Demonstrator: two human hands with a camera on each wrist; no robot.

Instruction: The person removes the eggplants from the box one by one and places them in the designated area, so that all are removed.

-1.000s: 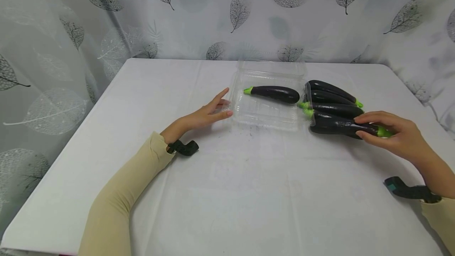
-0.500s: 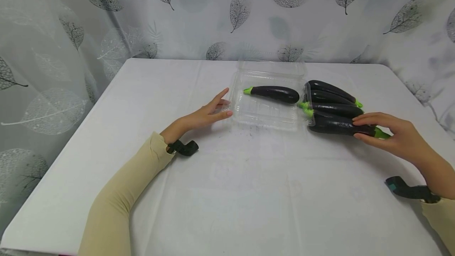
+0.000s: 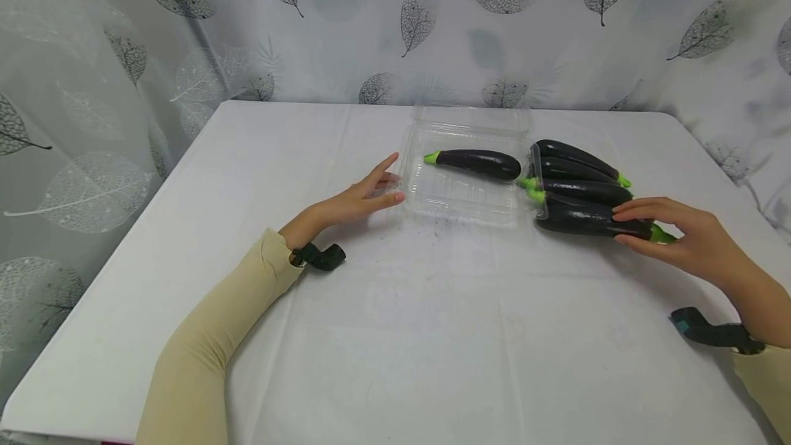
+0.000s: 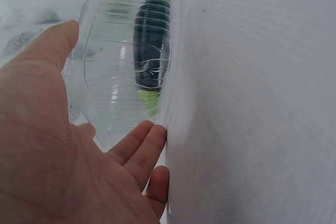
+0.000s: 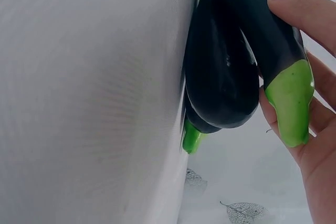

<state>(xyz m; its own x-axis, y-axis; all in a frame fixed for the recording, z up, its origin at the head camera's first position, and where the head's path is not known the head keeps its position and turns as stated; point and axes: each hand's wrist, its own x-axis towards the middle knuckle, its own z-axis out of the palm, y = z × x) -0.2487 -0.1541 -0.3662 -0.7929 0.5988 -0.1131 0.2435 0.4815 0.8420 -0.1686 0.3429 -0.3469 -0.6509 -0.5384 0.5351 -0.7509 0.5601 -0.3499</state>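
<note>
A clear plastic box [image 3: 457, 203] lies open at the back of the white table, with one dark purple eggplant [image 3: 476, 163] inside it. My left hand [image 3: 355, 203] is at the box's left side, its fingers extended and the fingertips right at the wall. On the right, my right hand [image 3: 689, 235] grips the nearest eggplant [image 3: 587, 217] near its green stem end [image 5: 291, 103], thumb on one side and fingers on the other. In the right wrist view that stem end stands off the table, beside another eggplant [image 5: 220, 72]. Its far end overlaps the box's right wall.
Several more eggplants [image 3: 575, 153] lie close together against the box's right side, stems pointing different ways. The transparent lid [image 3: 472, 117] is folded back toward the table's rear edge. A leaf-patterned curtain [image 3: 346, 26] hangs behind the table.
My right hand has shifted slightly left with the gripped eggplant, most of it in the first half second. The left hand and the box stay where they were.
</note>
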